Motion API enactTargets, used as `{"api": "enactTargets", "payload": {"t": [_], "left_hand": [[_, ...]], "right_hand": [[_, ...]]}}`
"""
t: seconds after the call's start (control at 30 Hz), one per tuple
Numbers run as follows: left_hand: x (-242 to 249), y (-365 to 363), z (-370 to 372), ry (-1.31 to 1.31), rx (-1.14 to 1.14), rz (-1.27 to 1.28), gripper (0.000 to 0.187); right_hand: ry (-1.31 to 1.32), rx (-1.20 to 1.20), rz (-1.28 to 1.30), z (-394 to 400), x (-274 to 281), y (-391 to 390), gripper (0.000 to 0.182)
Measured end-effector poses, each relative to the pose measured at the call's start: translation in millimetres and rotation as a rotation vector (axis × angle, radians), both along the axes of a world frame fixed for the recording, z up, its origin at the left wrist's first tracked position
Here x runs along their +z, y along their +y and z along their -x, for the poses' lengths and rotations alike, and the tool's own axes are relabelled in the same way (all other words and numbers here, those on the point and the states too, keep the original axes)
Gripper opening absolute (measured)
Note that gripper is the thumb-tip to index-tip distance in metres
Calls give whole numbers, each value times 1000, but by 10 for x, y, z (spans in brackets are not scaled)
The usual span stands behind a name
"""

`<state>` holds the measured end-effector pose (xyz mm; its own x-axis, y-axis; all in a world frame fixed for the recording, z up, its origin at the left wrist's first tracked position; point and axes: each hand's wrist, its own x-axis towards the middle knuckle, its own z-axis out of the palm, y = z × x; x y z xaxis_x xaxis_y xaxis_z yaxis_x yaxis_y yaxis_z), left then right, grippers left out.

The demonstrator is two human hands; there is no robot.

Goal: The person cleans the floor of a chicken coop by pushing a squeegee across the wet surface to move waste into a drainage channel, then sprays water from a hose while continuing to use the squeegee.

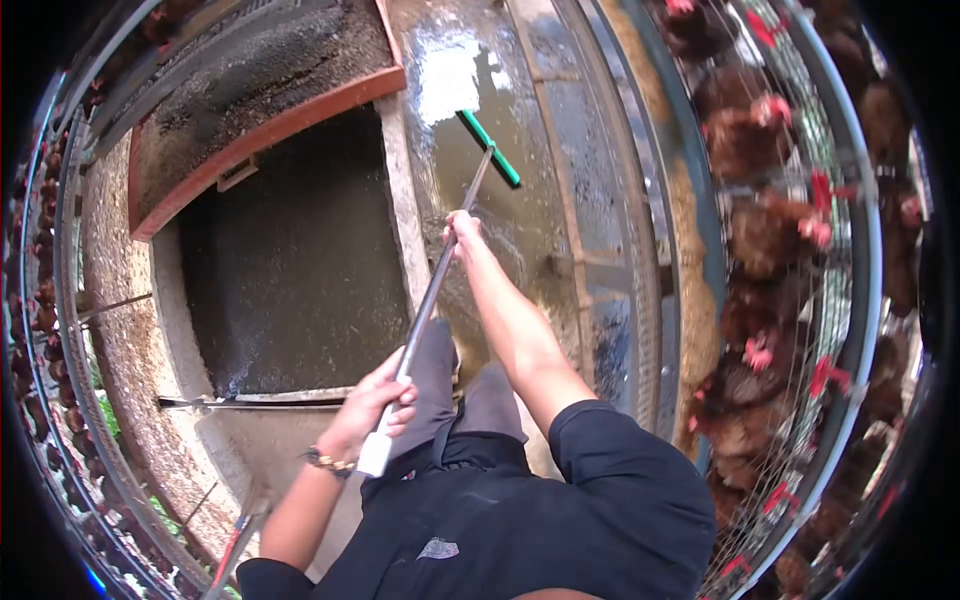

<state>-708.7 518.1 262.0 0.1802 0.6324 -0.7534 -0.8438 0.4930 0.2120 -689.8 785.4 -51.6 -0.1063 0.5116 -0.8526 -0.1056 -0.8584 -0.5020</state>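
Head view: a wet concrete aisle runs far ahead, a dark pit to its left and caged hens along the right. The left hand wraps the squeegee pole's near end; the right hand clasps it farther up, fingers curled tight, blade on the wet floor.

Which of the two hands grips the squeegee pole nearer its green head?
The right hand, arm stretched out, holds the pole partway down towards the green head; the left hand grips near the white end.
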Motion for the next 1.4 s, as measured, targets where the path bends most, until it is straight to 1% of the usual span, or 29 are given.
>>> {"api": "enactTargets", "payload": {"t": [0.03, 0.07, 0.13, 0.17, 0.2, 0.27, 0.3, 0.37, 0.47, 0.5, 0.6, 0.63, 0.67, 0.73, 0.8, 0.83, 0.87, 0.93, 0.97, 1.07, 1.1, 1.23, 1.27, 1.33, 1.4], "left_hand": [[-187, 176, -3, -41, 59, -36, 64], [-401, 356, -22, -80, 117, -67, 61], [-871, 816, -41, -76, 198, -68, 54], [-1138, 1073, -30, -110, 260, -118, 52], [-1396, 1366, -10, -92, 285, -147, 45], [-1940, 1939, 85, -152, 368, -152, 47], [-2107, 2243, 164, -171, 408, -173, 46], [-2386, 2812, 233, -204, 454, -172, 46], [-2571, 3543, 312, -118, 485, -251, 40], [-2626, 3785, 387, -62, 479, -251, 41], [-2580, 4585, 740, -62, 567, -149, 35], [-2718, 4780, 811, -159, 603, -247, 30], [-2758, 5004, 920, -207, 611, -257, 27], [-2745, 5412, 1142, -308, 618, -268, 25], [-2814, 5679, 1303, -370, 646, -238, 23], [-2837, 5768, 1354, -401, 661, -224, 22], [-2831, 5805, 1357, -406, 663, -209, 22], [-2730, 5837, 1327, -414, 670, -186, 21], [-2643, 5822, 1286, -399, 662, -139, 21], [-2463, 5688, 1125, -403, 714, -113, 20], [-2356, 5620, 1098, -419, 727, -110, 20], [-1911, 5357, 903, -461, 764, -20, 22], [-1810, 5305, 866, -488, 785, -9, 22], [-1528, 5209, 814, -543, 818, 15, 23], [-1231, 5132, 777, -601, 835, 50, 23]], "right_hand": [[25, 48, -2, 98, 74, 258, 10], [112, 94, -12, 165, 32, 491, 12], [110, 208, -38, 307, 81, 842, 11], [96, 240, -30, 367, 109, 980, 11], [30, 328, -117, 420, 133, 1085, 11], [-98, 497, -298, 500, 164, 1291, 13], [-148, 487, -405, 548, 127, 1389, 17], [-281, 571, -607, 638, -150, 1841, 19], [-554, 712, -843, 792, -591, 2626, 23], [-561, 713, -842, 896, -607, 2888, 24], [-567, 759, -871, 1345, -603, 3755, 27], [-536, 790, -811, 1518, -562, 4027, 27], [-506, 819, -751, 1673, -569, 4295, 27], [-495, 980, -748, 1912, -844, 4828, 23], [-515, 1022, -766, 2104, -740, 5025, 23], [-516, 1050, -791, 2184, -755, 5116, 26], [-530, 1141, -775, 2241, -639, 5191, 28], [-630, 1173, -911, 2321, -1195, 5496, 32], [-765, 1237, -973, 2345, -1151, 5503, 40], [-820, 1436, -748, 2388, -922, 5490, 38], [-821, 1548, -718, 2386, -786, 5448, 36], [-816, 1615, -877, 2279, -824, 5288, 34], [-832, 1660, -813, 2274, -815, 5269, 33], [-865, 1740, -677, 2276, -582, 5096, 34], [-859, 1767, -639, 2221, -385, 4925, 32]]}}
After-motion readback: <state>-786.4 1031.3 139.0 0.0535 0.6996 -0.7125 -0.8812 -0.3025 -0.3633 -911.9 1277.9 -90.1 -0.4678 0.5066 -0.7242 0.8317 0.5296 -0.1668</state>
